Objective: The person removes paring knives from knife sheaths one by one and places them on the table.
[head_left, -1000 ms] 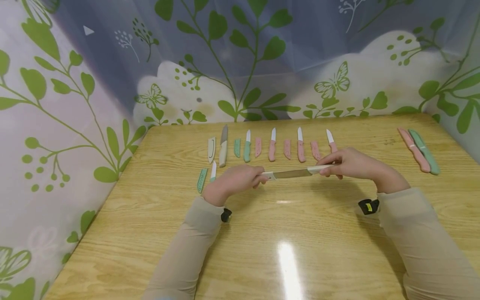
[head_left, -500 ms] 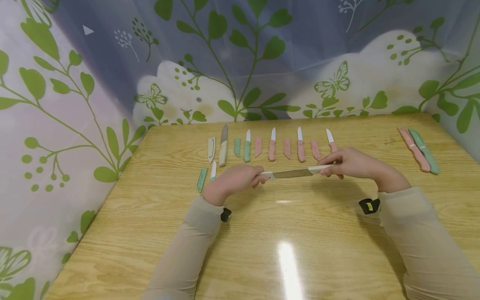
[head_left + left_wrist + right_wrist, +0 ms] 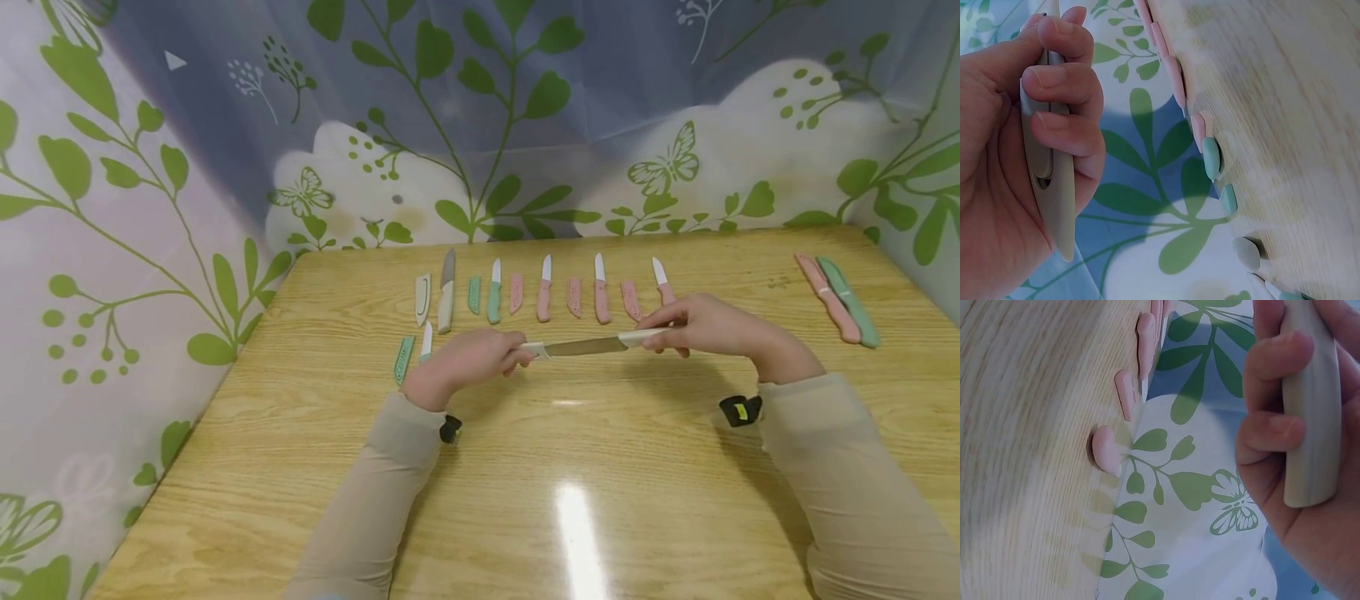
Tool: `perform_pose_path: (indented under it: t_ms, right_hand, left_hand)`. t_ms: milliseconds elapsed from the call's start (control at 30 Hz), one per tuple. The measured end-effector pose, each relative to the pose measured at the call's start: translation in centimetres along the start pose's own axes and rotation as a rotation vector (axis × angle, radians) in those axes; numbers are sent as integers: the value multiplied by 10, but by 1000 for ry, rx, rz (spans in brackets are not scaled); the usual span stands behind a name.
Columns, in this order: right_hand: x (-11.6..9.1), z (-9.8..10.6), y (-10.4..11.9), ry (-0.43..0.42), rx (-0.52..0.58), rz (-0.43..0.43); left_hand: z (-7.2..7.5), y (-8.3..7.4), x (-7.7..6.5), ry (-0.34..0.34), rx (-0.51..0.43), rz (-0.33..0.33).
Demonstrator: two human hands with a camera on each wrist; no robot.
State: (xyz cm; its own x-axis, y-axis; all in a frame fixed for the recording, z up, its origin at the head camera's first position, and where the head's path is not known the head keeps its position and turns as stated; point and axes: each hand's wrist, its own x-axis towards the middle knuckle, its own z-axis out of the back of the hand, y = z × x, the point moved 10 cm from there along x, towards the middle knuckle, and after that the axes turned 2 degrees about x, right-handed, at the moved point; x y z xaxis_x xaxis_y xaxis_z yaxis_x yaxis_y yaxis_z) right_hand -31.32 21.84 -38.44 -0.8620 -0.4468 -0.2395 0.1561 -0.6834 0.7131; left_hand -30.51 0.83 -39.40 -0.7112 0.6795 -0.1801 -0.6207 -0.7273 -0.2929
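In the head view, a knife with a cream handle and grey blade (image 3: 585, 347) is held level above the table. My right hand (image 3: 701, 332) grips its handle (image 3: 1311, 425), fingers curled round it in the right wrist view. My left hand (image 3: 472, 362) holds a cream knife sheath (image 3: 1054, 187), slotted near its end, with the fingers wrapped over it. The blade spans the gap between the hands, its far end at the sheath's mouth (image 3: 538, 351). Whether the tip sits inside is hard to tell.
Along the table's back lie a cream-handled knife (image 3: 447, 296), its sheath (image 3: 423, 300), and several small pink and green knives with sheaths. A green sheath (image 3: 403, 361) and small knife (image 3: 427, 340) lie by my left wrist. Pink (image 3: 828, 300) and green folded knives (image 3: 849, 304) lie right.
The right hand and knife have shifted very slightly right, so a little more blade shows between handle and sheath. The left hand stays almost still.
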Motion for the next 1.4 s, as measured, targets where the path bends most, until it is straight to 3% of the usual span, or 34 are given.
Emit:
perform_pose_path:
  t_ms: [633, 933, 1100, 1400]
  right_hand:
    - [0, 2, -4, 1, -12, -13]
    - [-1, 5, -6, -9, -34, -20]
    - [-2, 8, -6, -29, -32, -33]
    - [-2, 11, 0, -80, -28, -28]
  left_hand:
    - [0, 4, -2, 19, -23, 20]
    - [4, 11, -4, -11, -37, 28]
    - [6, 18, -6, -21, -14, 58]
    - [7, 31, -8, -13, -79, 116]
